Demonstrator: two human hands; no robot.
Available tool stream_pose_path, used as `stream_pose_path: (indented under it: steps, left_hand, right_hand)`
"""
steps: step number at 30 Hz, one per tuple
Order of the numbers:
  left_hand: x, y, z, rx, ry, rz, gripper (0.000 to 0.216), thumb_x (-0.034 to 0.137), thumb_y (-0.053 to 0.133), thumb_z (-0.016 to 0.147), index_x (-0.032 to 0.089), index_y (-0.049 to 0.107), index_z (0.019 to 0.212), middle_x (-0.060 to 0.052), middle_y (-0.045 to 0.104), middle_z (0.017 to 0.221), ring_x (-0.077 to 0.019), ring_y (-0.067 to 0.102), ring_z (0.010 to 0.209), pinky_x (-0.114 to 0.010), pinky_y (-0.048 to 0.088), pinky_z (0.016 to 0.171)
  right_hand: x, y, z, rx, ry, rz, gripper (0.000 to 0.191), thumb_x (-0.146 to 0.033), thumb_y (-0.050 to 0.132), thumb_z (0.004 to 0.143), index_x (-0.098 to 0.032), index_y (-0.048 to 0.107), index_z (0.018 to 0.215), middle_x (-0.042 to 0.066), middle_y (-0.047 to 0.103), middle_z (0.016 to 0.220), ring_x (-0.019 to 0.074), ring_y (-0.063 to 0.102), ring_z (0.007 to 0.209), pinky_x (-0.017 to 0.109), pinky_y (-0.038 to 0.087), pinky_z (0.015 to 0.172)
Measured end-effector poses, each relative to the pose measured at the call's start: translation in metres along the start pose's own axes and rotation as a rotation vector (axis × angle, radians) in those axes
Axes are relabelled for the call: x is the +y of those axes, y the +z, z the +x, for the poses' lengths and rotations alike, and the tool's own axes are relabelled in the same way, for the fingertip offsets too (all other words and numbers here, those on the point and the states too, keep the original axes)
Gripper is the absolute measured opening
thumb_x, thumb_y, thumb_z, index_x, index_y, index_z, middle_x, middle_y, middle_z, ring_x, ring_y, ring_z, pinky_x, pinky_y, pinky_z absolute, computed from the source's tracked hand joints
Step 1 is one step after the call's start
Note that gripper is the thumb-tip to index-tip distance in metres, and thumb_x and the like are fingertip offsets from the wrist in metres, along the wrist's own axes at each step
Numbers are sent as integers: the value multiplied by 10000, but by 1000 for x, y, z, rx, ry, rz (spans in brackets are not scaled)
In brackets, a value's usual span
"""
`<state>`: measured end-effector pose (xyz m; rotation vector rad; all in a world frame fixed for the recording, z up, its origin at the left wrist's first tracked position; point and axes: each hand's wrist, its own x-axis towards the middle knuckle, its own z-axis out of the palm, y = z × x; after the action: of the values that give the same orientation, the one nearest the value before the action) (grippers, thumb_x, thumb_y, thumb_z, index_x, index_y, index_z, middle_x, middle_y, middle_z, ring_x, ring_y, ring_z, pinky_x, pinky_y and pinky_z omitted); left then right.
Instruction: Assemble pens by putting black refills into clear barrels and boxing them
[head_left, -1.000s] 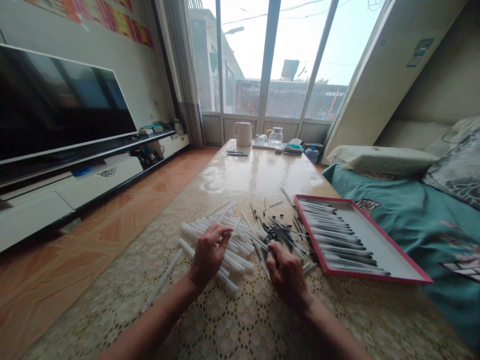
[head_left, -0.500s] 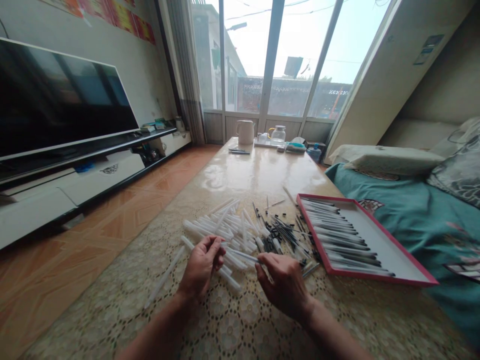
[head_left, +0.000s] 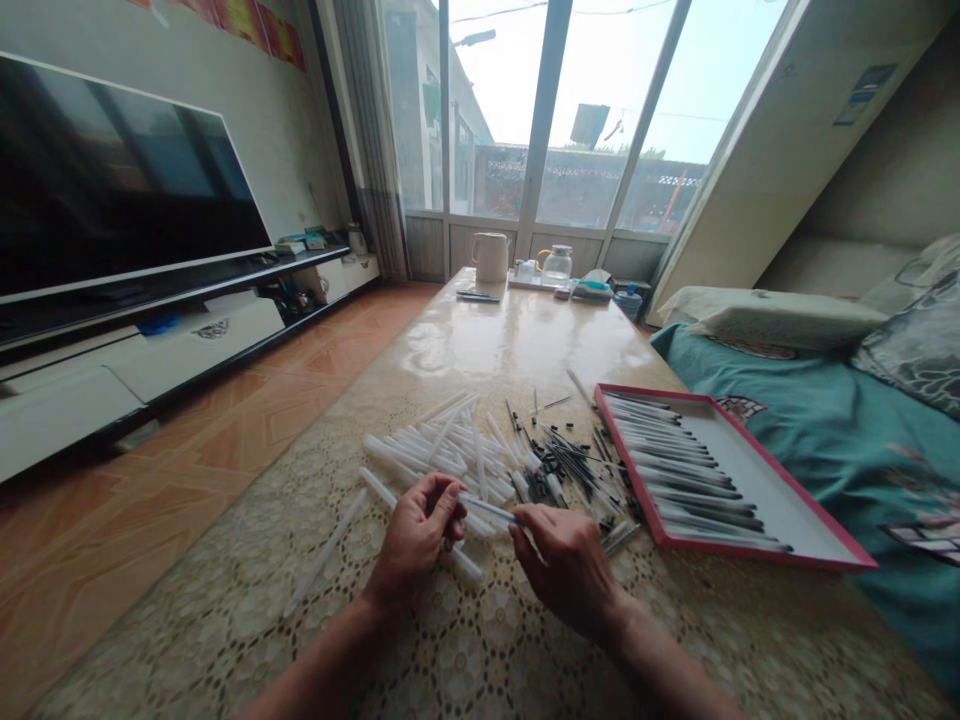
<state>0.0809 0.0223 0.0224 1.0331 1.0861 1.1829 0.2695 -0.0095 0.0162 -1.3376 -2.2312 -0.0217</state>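
Between my hands a slim translucent pen point(head_left: 487, 506) with a dark refill inside is held nearly level, just above the table. Its left end sits in the fingers of my left hand point(head_left: 420, 530), closed with thumb against index. My right hand point(head_left: 566, 560) pinches the other end, hiding the tip. Right behind them is a heap of white pen barrels point(head_left: 427, 440), with several under and beside my left hand. Beyond my right hand lie dark refills point(head_left: 574, 465) and small black pen parts. Rows of pens point(head_left: 690, 470) fill the left side of a red-rimmed tray point(head_left: 817, 510).
The table point(head_left: 457, 650) has a patterned, glossy cover. At its far end stand a beige jug point(head_left: 490, 258) and a glass pitcher point(head_left: 557, 263). A sofa with a teal cover point(head_left: 840, 420) is on the right; a television point(head_left: 127, 180) is at left.
My left hand has moved right, closer to my right hand, so less of the pen shows between them. My right hand stays almost in place. The camera view has shifted slightly.
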Motion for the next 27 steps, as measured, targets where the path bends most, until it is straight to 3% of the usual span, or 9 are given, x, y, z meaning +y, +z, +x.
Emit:
stream_pose_path:
  steps: [5,11,18,23,27]
  left_hand:
    - [-3,2,-2,-70,-1,2,330,483,621,752,175,516,811,48,578,549,-62,460,360,-163,320,336]
    - [-6,5,-8,-106,26,7,306,469,594,785,182,495,821,64,559,536,-51,441,341,-151,314,328]
    - [-4,6,-14,-98,85,15,264,434,592,804,184,508,814,51,561,549,-51,436,361,-161,297,349]
    - [-1,7,-19,-141,102,42,246,417,595,810,183,519,804,49,558,547,-52,432,373,-169,309,369]
    - [-5,10,-17,-143,99,41,265,438,589,809,184,511,809,46,557,552,-69,457,386,-179,326,373]
  right_hand:
    - [2,1,2,-17,-100,-136,194,-226,422,947,-192,568,824,6,593,676,146,518,603,276,272,584]
    - [-2,-1,2,10,-111,-201,184,-200,423,943,-192,559,820,15,582,690,160,503,621,289,240,576]
    - [-3,-5,1,-75,28,15,277,-255,375,955,-190,517,726,-14,567,607,108,480,503,257,216,511]
    - [1,-13,2,-200,111,258,314,-332,397,949,-198,539,702,-33,557,567,101,496,504,210,275,514]
    - [4,-17,5,-222,118,296,307,-345,411,941,-206,585,730,-22,591,589,113,544,545,201,319,531]
